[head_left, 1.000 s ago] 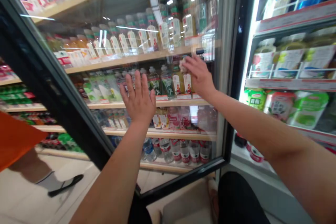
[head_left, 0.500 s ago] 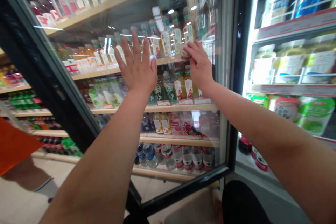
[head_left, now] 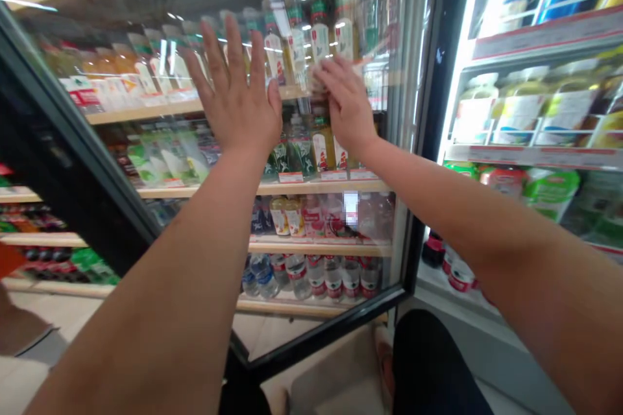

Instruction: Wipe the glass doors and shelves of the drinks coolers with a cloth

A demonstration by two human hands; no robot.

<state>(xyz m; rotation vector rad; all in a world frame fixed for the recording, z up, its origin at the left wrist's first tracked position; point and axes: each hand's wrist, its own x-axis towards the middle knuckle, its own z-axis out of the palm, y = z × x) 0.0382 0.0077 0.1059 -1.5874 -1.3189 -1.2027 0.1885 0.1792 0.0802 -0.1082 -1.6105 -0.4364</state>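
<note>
An opened cooler's glass door (head_left: 331, 329) in a black frame stands in front of me. Against its pane, my left hand (head_left: 241, 100) lies flat with the fingers spread, holding nothing. My right hand (head_left: 348, 100) is at the glass to the right, its fingers bent over a small pale wad (head_left: 318, 81) that looks like crumpled cloth. Fingers cover most of the wad, and motion blurs it. Through the pane, bottled drinks (head_left: 318, 32) appear behind both hands.
On the right, the lit cooler's shelves (head_left: 535, 154) hold bottles and cartons. Wooden shelves (head_left: 321, 248) of drinks stand beyond the door. At lower left, another person's leg (head_left: 19, 324) shows. My dark-clothed knee (head_left: 428, 363) is close to the cooler's base.
Both hands sit somewhat further left and higher in the picture, as the whole view has shifted too. My right hand has come closer to the left one, wad still in its fingers.
</note>
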